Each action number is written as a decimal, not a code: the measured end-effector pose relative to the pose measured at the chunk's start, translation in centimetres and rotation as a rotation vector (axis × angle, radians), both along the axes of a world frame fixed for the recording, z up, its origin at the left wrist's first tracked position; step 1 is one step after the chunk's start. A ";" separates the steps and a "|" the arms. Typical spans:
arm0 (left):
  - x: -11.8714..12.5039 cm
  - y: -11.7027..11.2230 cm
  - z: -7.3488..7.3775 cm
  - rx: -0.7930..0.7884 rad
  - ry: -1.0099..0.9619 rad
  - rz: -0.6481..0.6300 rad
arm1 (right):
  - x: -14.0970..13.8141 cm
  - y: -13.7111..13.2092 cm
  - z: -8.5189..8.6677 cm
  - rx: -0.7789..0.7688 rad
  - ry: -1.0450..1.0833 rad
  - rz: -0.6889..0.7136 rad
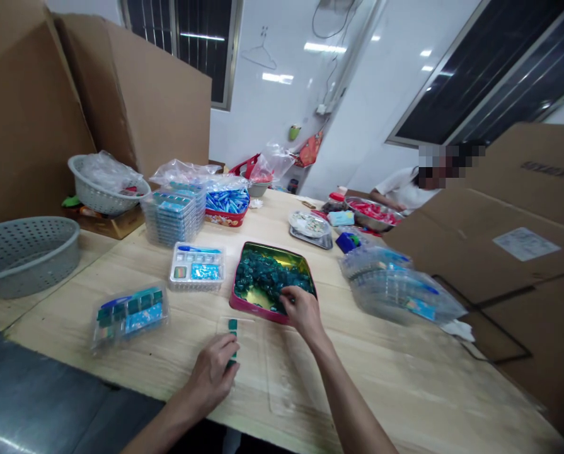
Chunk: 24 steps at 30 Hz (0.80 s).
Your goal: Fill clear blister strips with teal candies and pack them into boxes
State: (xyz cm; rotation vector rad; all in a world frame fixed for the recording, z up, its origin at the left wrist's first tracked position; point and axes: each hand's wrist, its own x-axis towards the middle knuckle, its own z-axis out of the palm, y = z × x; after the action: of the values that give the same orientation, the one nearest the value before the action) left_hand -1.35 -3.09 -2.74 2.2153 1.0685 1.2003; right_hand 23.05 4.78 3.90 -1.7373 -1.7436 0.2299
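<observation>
My left hand [214, 369] is curled over a clear plastic tray [253, 337] near the table's front edge. Its thumb and fingers close around small green square pieces [233, 325] standing in a row; the hand partly hides them. My right hand [303, 310] reaches over the near right rim of a pink tin [258, 310] with a gold inside. Dark green glossy pieces [263, 272] fill much of that tin. The right fingertips are pinched together at a dark green piece, partly hidden by the fingers.
Filled clear trays lie left of the tin, one singly [130, 315] and others stacked [174, 214]. Blue pens [227, 200] fill a red box behind. More clear trays [395, 284] lean at right. Grey baskets [26, 252] and tall cardboard boxes [499, 208] flank the table. A person [404, 186] sits at the far right.
</observation>
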 end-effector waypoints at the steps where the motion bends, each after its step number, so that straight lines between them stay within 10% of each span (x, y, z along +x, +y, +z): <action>1: 0.0 0.1 -0.1 0.008 -0.005 0.000 | 0.6 1.1 0.1 -0.020 -0.054 -0.051; 8: 0.2 0.7 2.5 -0.084 -0.034 0.037 | 1.2 3.0 -0.1 -0.025 -0.045 -0.008; 14: 1.8 0.7 6.7 -0.457 -0.267 0.012 | -2.1 -2.1 0.0 -0.130 0.706 0.208; 24: 2.8 0.8 6.8 -0.955 -0.942 0.055 | -8.6 -8.5 -1.2 -0.110 0.936 0.241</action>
State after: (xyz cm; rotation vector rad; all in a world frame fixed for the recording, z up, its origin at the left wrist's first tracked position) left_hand 1.40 -2.29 4.10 0.7560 0.9529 1.1713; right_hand 14.48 -3.75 2.67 -1.1568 -1.2171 1.0666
